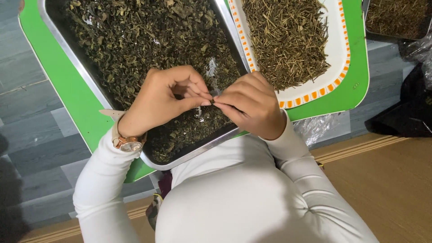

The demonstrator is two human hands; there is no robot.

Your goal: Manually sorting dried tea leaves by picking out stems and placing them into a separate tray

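My left hand [164, 99] and my right hand [249, 103] meet fingertip to fingertip over the near end of a metal tray [81, 67] full of dried dark green leaves [144, 40]. Both pinch a small dark leaf piece [213, 101] between thumb and fingers. A rose-gold wristwatch [127, 143] sits on my left wrist, and white sleeves cover both arms.
A white tray with an orange-checked rim [315, 92] holds dried thin stems [288, 40] to the right. Both trays rest on a green table [58, 81]. Another tray of dried matter [396, 18] is at the top right, above a black bag [414, 108]. Grey floor lies left.
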